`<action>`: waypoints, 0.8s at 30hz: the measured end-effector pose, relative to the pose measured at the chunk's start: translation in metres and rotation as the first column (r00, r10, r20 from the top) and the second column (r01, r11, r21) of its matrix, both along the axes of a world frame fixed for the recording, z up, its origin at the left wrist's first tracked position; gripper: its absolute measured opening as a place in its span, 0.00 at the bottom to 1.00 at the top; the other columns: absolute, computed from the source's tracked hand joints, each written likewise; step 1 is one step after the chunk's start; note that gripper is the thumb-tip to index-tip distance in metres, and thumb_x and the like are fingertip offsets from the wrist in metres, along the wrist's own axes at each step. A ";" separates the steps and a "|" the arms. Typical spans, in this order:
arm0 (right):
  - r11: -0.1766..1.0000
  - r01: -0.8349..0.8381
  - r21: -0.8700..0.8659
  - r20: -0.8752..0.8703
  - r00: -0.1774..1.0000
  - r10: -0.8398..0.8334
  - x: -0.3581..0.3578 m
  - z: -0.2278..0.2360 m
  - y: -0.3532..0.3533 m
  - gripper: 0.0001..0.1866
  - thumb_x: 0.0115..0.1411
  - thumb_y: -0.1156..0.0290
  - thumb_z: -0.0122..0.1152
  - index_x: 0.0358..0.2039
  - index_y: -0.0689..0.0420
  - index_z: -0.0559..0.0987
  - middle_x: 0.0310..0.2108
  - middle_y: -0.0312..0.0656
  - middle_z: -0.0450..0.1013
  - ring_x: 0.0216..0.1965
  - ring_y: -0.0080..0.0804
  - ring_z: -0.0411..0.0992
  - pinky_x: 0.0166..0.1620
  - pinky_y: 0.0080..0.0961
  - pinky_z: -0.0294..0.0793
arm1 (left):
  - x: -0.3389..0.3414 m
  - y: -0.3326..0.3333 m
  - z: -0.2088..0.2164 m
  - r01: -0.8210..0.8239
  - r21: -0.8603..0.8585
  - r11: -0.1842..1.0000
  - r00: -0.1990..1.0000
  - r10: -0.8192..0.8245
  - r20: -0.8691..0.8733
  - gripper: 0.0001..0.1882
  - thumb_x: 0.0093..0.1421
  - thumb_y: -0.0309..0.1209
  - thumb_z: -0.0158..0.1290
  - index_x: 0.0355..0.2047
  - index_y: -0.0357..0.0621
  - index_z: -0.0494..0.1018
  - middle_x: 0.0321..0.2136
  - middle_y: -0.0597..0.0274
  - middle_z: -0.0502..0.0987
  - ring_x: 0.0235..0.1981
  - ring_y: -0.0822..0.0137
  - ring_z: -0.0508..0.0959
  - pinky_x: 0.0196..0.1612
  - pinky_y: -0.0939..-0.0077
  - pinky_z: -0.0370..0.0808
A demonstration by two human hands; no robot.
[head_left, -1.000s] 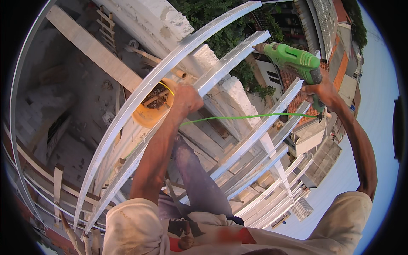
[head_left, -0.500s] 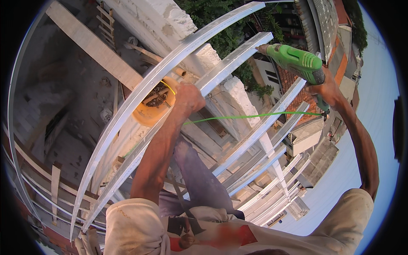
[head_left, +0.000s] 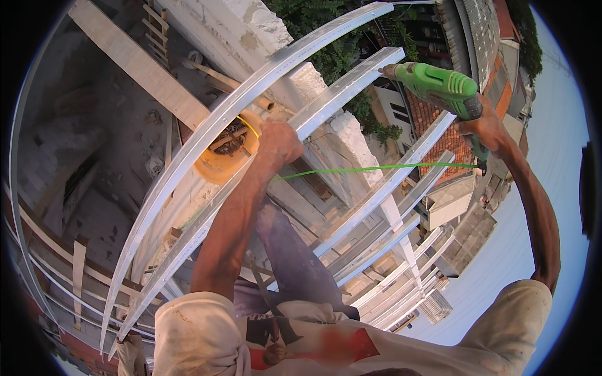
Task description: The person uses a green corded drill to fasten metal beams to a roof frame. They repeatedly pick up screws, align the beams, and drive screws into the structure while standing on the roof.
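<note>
A green drill [head_left: 436, 84] is held at the right by the right hand [head_left: 484, 130], whose fingers are wrapped around the handle. The bit end is directed at the upper end of a metal beam [head_left: 345, 91]; whether contact is made cannot be told. The same beam is gripped lower down by the left hand [head_left: 279, 143], closed in a fist over it. A green cord [head_left: 357, 170] is extended leftward from the drill's base, passing below the left fist. Along the neighbouring curved beam [head_left: 216, 120], a line of small printed marks can be made out, too faint to be read. No lettering can be read on the drill's casing. A picture in red and black is printed on the shirt [head_left: 407, 344], partly blurred. An orange-yellow bucket [head_left: 215, 168] holding dark pieces is seen beside the left wrist.
</note>
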State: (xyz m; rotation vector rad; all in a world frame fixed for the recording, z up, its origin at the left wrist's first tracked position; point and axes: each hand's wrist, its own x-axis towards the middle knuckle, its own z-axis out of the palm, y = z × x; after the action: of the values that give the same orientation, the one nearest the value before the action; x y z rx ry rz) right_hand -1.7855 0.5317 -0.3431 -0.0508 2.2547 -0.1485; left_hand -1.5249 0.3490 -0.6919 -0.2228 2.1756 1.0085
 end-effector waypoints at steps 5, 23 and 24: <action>1.000 0.003 0.012 0.002 1.000 -0.003 0.000 -0.001 0.001 0.23 0.49 0.81 0.70 0.46 0.61 0.74 0.30 0.40 0.77 0.22 0.27 0.74 0.25 0.30 0.76 | 0.001 0.001 -0.002 -0.012 0.034 0.999 1.000 0.012 0.019 0.21 0.56 0.34 0.55 0.43 0.28 0.85 0.46 0.35 0.84 0.55 0.42 0.78 0.61 0.52 0.70; 0.997 -0.076 0.027 0.002 0.997 0.076 -0.001 -0.004 -0.016 0.28 0.50 0.82 0.67 0.55 0.60 0.75 0.29 0.38 0.76 0.22 0.26 0.73 0.26 0.27 0.74 | 0.002 0.000 -0.006 0.068 -0.023 0.997 0.996 -0.069 -0.049 0.23 0.57 0.36 0.55 0.45 0.28 0.84 0.46 0.39 0.84 0.55 0.42 0.78 0.57 0.51 0.73; 0.997 -0.063 0.042 0.017 0.998 0.062 -0.004 -0.004 -0.017 0.30 0.50 0.82 0.67 0.57 0.60 0.76 0.30 0.38 0.76 0.22 0.26 0.73 0.27 0.27 0.73 | 0.004 0.001 -0.008 0.047 -0.011 0.999 0.998 -0.048 -0.041 0.23 0.57 0.36 0.55 0.45 0.28 0.84 0.46 0.38 0.84 0.56 0.42 0.78 0.58 0.51 0.73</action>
State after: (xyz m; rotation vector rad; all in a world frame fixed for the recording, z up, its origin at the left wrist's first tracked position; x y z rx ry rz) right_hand -1.7894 0.5150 -0.3470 -0.0968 2.2372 -0.0672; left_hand -1.5206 0.3504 -0.6998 -0.1551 2.2132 0.9842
